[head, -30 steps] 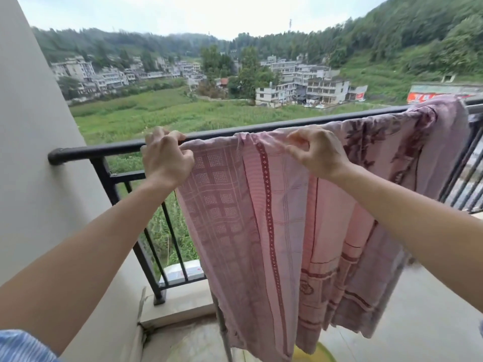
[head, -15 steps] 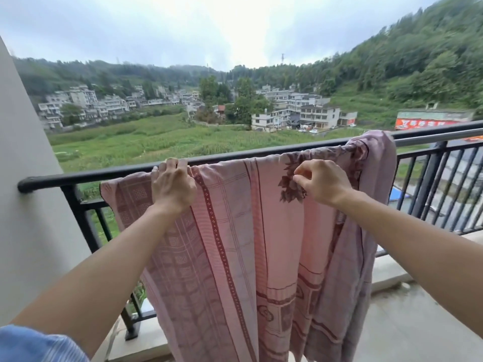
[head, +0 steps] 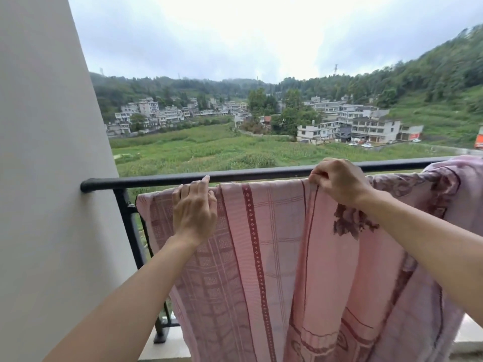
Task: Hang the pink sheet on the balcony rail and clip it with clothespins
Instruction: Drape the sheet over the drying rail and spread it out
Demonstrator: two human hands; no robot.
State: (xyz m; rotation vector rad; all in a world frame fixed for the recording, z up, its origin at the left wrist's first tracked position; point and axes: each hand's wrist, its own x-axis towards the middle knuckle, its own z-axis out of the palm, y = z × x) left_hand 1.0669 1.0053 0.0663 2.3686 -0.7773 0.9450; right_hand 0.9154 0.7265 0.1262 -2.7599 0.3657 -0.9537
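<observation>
Wall (head: 39, 178): abutted left end of balcony rail (head: 261, 175).
Left hand (head: 194, 210): fingers nearly straight on pink sheet (head: 274, 244).
Right hand (head: 337, 181): curled fingers pinched pink sheet.
Cut off: pink sheet's hem.

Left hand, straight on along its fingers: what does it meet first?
The balcony rail. The left hand lies on the pink sheet, fingers pointing up at the bar, index tip seemingly touching it. Beyond looks like open air; depth is unclear.
</observation>
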